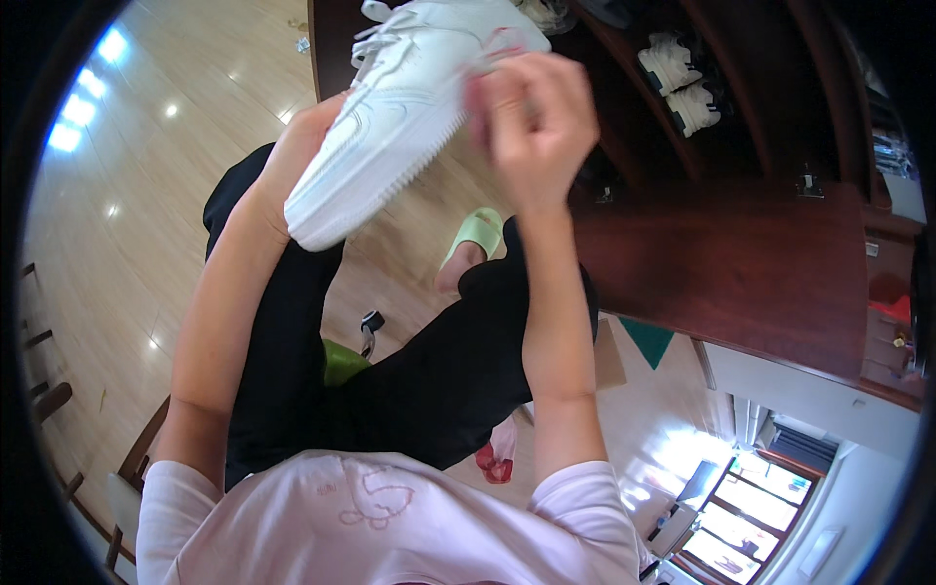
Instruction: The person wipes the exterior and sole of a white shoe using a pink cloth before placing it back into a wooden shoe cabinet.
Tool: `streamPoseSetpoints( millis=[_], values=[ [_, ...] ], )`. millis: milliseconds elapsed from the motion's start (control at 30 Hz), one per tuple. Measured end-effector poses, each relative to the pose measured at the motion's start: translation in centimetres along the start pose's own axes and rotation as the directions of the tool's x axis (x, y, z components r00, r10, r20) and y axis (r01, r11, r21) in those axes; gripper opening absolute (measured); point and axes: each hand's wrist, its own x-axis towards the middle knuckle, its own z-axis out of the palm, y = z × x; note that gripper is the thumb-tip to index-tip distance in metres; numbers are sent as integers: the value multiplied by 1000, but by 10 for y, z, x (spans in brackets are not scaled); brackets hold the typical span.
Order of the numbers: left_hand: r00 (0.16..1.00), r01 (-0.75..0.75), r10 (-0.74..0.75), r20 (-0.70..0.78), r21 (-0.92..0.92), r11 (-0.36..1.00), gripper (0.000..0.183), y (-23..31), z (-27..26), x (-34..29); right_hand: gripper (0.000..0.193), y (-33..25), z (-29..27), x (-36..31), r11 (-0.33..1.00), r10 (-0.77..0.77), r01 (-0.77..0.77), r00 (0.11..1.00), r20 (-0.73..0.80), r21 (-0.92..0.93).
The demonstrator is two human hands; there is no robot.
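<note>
A white lace-up sneaker (409, 93) is held up in front of me, tilted, with the toothed edge of its sole facing the lower right. My left hand (304, 136) grips it from the far left side, most of its fingers hidden behind the shoe. Close to the sneaker's upper right end, my right hand (541, 122) is curled closed and smeared by motion. Reddish colour shows at its fingertips, but what it holds, if anything, cannot be made out. Thin red marks lie on the shoe just above that hand.
A dark wooden cabinet (721, 268) stands on the right, its shelves bearing another pair of white shoes (682, 83). My legs are below, one foot in a light green slipper (478, 232) on the tiled floor (166, 195). Part of a green seat (343, 363) shows between my legs.
</note>
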Motion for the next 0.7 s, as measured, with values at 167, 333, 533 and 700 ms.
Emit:
streamPoseSetpoints(
  millis=[167,333,533,700],
  values=[
    [990,-102,102,-96,9,995,40,3,0,-1,10,-31,9,-10,979,-18,5,998,61,203],
    [999,-31,31,22,7,999,42,5,-3,2,10,-5,-1,6,986,-103,100,994,-18,-130],
    [1000,-23,23,11,-3,1000,40,5,-8,-2,12,-48,8,-4,924,94,-166,972,215,346],
    [998,-46,49,36,-97,994,32,4,-6,1,10,-51,7,-12,942,-3,-79,970,241,328]
  ],
)
